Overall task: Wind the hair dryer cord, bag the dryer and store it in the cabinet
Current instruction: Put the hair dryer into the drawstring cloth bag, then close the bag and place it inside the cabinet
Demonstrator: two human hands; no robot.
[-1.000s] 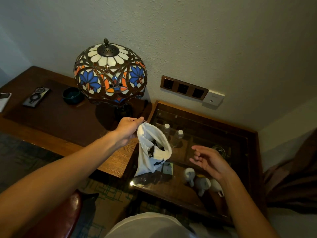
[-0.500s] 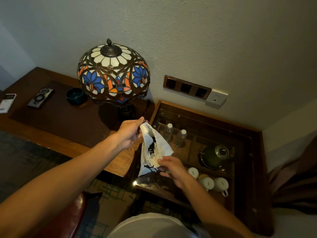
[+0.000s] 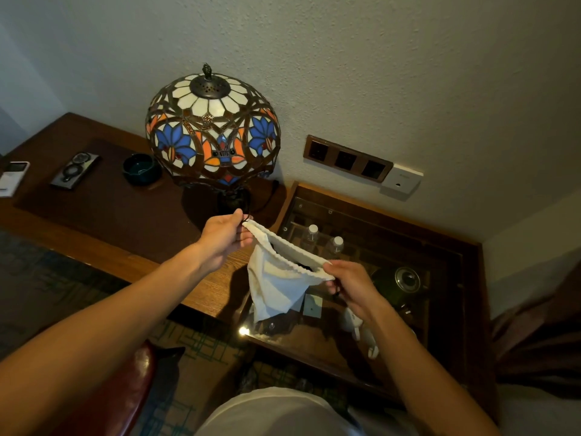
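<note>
A white cloth drawstring bag (image 3: 276, 281) hangs in the air between my hands, over the gap between the wooden desk and the glass-topped cabinet. My left hand (image 3: 224, 236) pinches the far-left end of the bag's rim by its black cord. My right hand (image 3: 347, 280) grips the rim's right end, where a black cord loop shows. The rim is stretched taut between them, nearly closed. Something dark shows just inside the narrow slit; the hair dryer itself is hidden by the cloth.
A stained-glass lamp (image 3: 212, 130) stands on the wooden desk (image 3: 103, 212) with a dark bowl (image 3: 141, 168), a remote (image 3: 74, 169) and a phone (image 3: 12, 177). The glass-topped cabinet (image 3: 465, 256) shows water bottles (image 3: 309, 237), a kettle (image 3: 399, 283) and cups. A red chair (image 3: 110, 401) is lower left.
My right hand came from open over the cabinet to the bag's rim and took hold of it. Both hands pulled apart, drawing the once-gaping mouth into a taut, nearly closed line.
</note>
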